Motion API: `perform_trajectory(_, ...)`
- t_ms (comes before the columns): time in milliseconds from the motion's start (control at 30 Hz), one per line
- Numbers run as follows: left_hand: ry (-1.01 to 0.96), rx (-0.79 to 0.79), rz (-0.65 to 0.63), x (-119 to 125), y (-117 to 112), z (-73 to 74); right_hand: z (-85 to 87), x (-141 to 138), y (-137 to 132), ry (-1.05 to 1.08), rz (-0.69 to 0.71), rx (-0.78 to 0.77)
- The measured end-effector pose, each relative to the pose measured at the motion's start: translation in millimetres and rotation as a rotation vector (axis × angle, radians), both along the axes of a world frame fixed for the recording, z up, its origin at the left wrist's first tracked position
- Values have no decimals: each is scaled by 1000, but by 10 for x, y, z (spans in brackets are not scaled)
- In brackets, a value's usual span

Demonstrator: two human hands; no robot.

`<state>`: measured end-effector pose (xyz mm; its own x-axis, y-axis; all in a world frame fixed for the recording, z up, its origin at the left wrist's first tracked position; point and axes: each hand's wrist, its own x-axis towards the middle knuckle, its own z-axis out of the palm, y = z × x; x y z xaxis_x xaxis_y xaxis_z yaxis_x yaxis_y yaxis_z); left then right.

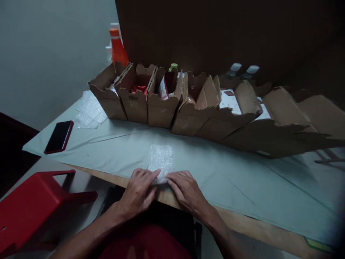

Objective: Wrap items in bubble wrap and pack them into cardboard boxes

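Note:
A small clear piece of bubble wrap [161, 158] lies on the cloth at the table's front edge. My left hand [142, 187] grips its near left corner, fingers curled and thumb beside them. On the opposite side, my right hand [185, 187] has its bent fingers on the near right corner. The near end of the wrap looks folded or bunched between my hands, while its far part lies flat. Whether anything is inside the fold, I cannot tell.
Several open cardboard boxes [161, 111] stand in a row behind, some holding packets. More bubble wrap sheets [90, 111] and a phone [59, 136] lie at left. An orange bottle [118, 48] stands behind the boxes. A red plastic stool [40, 205] is below left of the table [215, 169].

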<state>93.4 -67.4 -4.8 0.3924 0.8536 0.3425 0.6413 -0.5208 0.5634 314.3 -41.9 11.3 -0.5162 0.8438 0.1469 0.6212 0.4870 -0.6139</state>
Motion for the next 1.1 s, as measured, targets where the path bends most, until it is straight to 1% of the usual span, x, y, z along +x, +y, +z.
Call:
perform_trajectory(67, -31, -73, 72, 18, 16, -30, 38, 4, 8, 17, -21, -60)
perform_trajectory(100, -31, -95, 120, 30, 50, -53, 39, 7, 9, 23, -62, -35)
perform_trajectory(133, -18, -103, 163, 41, 95, -77, 30, 9, 6, 26, -115, 28)
perform_trajectory(200, 35, -95, 208, 59, 194, -118, -11, 14, -14, 26, -207, 223)
perform_trajectory(233, 67, -86, 217, 64, 235, -132, -36, 13, -27, 13, -218, 308)
perform_trajectory(300, 114, -48, 232, 66, 281, -145, -84, -1, -47, -47, -156, 379)
perform_trajectory(367, 107, 17, 242, 57, 271, -140, -122, -28, -43, -105, -71, 378)
perform_trajectory(400, 88, 49, 227, 48, 246, -130, -134, -42, -32, -116, -43, 372)
perform_trajectory(467, 47, 85, 141, 20, 174, -99, -140, -57, -1, -80, -26, 356)
perform_trajectory(533, 9, 69, 43, -15, 101, -64, -125, -51, 24, -22, -10, 279)
perform_trajectory(600, -43, 16, 15, -46, 69, -44, -99, -31, 33, 5, 9, 160)
perform_trajectory(633, -64, -14, 32, -57, 78, -46, -87, -21, 32, 2, -2, 118)
perform_trajectory(667, -74, -39, 62, -63, 106, -57, -75, -15, 28, -10, -33, 110)
perform_trajectory(733, -46, -58, 138, -59, 214, -101, -57, -23, 12, -49, -130, 190)
perform_trajectory(800, 23, -39, 211, -40, 359, -154, -49, -65, -1, -111, -177, 306)
perform_trajectory(867, 91, -21, 262, -19, 485, -188, -54, -129, 10, -184, -132, 355)
perform_trajectory(933, 100, -19, 297, -13, 540, -182, -75, -187, 60, -236, -66, 344)
perform_trajectory(1000, -3, -44, 330, -27, 496, -135, -103, -210, 141, -208, -56, 307)
perform_trajectory(1033, -94, -76, 350, -36, 441, -103, -113, -208, 184, -151, -83, 275)
perform_trajectory(1100, -296, -195, 392, -41, 294, -36, -121, -192, 247, 22, -192, 171)
